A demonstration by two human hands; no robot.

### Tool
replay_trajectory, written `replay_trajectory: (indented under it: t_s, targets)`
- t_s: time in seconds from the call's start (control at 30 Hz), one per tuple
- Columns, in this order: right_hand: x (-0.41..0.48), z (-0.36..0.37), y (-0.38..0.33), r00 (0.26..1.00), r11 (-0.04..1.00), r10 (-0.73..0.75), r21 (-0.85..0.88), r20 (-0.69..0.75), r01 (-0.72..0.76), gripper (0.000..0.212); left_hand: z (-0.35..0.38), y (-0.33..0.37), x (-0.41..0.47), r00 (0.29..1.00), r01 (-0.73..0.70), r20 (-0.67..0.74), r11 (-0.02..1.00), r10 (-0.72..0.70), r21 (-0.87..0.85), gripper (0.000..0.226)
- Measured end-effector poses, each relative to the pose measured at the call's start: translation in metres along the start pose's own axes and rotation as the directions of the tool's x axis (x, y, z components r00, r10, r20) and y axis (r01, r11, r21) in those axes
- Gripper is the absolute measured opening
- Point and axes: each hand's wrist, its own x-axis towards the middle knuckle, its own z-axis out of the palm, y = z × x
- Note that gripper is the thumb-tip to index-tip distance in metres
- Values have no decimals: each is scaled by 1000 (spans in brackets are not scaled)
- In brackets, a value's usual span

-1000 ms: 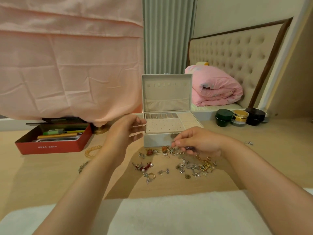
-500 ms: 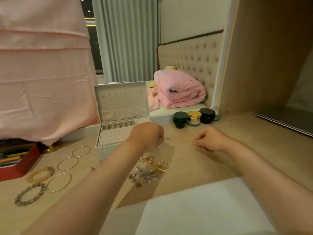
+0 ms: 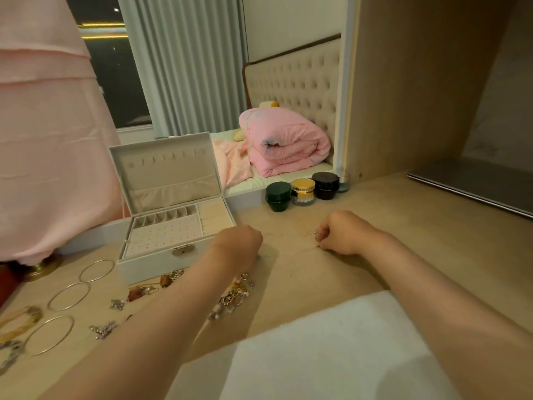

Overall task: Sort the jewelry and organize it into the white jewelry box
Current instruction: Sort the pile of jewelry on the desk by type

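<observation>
White jewelry box (image 3: 150, 262) sits open on the wooden desk (image 3: 403, 226), lid up. L hand (image 3: 239, 245) is just right of the box's front corner w/ fingers curled under, so can't tell if it holds anything. R hand (image 3: 341, 235) is further right of the box, fingertips pinching a small silvery piece (image 3: 315, 232) just above the desk. Loose jewelry pile (image 3: 233, 293) lies in front of the box, partly under the L forearm. Three silver bangles (image 3: 68, 296) lie front-left of the box — three jars (image 3: 302, 192) stand to its right, at the back.

Table (image 3: 403, 226); jewelry box (image 3: 150, 259); loose jewelry (image 3: 233, 295); jars (image 3: 301, 192).
</observation>
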Motion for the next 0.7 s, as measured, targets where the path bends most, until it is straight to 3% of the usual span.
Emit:
replay_trajectory:
  t_s: [0.13,0.23,0.4,0.53,0.7]
  targets:
    - [9,1,-4,999,997,-22,-73,-30,20,34,10,6,10,989,-65,-144,969,31,-239,39]
    - [19,13,-3,998,994,-55,-95,33,58,41,12,16,19,998,-53,-62,921,31,-385,46]
    - [31,16,6,997,967,-67,-242,46,76,40,5,25,32,985,41,170,946,15,-322,53]
    - [35,7,4,995,938,-47,-338,92,75,44,8,27,49,984,81,178,902,-5,-424,62]
    - [28,1,9,991,959,-86,-262,101,110,53,7,23,49,997,46,77,874,-10,-484,63]
